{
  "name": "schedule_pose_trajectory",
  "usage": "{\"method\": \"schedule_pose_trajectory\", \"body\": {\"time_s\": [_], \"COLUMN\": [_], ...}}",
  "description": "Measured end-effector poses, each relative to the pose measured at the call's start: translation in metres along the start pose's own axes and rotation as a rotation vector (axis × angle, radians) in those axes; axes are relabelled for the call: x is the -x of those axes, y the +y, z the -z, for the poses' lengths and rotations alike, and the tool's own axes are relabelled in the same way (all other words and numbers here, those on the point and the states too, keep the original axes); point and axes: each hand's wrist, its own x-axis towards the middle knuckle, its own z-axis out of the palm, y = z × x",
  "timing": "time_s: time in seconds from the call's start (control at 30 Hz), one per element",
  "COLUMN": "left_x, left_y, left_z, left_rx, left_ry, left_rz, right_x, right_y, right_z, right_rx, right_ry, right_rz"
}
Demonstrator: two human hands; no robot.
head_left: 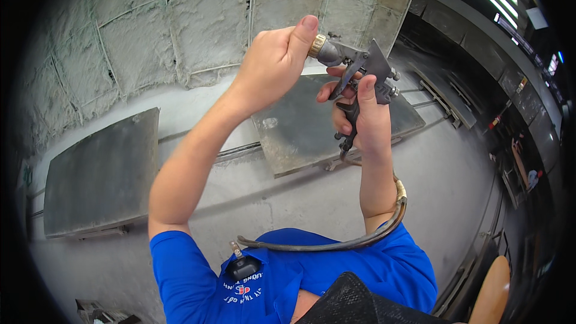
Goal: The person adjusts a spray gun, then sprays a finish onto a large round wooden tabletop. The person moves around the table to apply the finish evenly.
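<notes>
A metal spray gun, judged rigid and fairly heavy, is held raised above the grey panel, its grip clasped by the right hand (hose trailing below) and its brass nozzle pinched by the left hand.

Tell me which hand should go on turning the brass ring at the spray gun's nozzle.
Left. The left hand already pinches the brass ring between thumb and fingers, while the right hand grips the spray gun handle, steadying it.
</notes>
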Motion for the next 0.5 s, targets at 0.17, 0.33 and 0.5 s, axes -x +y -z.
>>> {"method": "schedule_pose_trajectory", "body": {"time_s": [0.17,0.33,0.5], "left_x": [-0.020,-0.031,-0.033], "left_y": [0.009,0.007,0.003], "left_z": [0.032,0.044,0.048], "left_rx": [-0.138,-0.102,-0.141], "left_ry": [-0.412,-0.641,-0.659], "left_rz": [0.515,0.839,0.889], "right_x": [-0.004,-0.012,-0.010], "right_y": [0.019,0.040,0.056], "right_z": [0.004,0.008,0.003], "right_rx": [0.250,0.453,0.348], "right_ry": [0.024,-0.084,-0.034], "right_rz": [0.129,0.244,0.231]}}
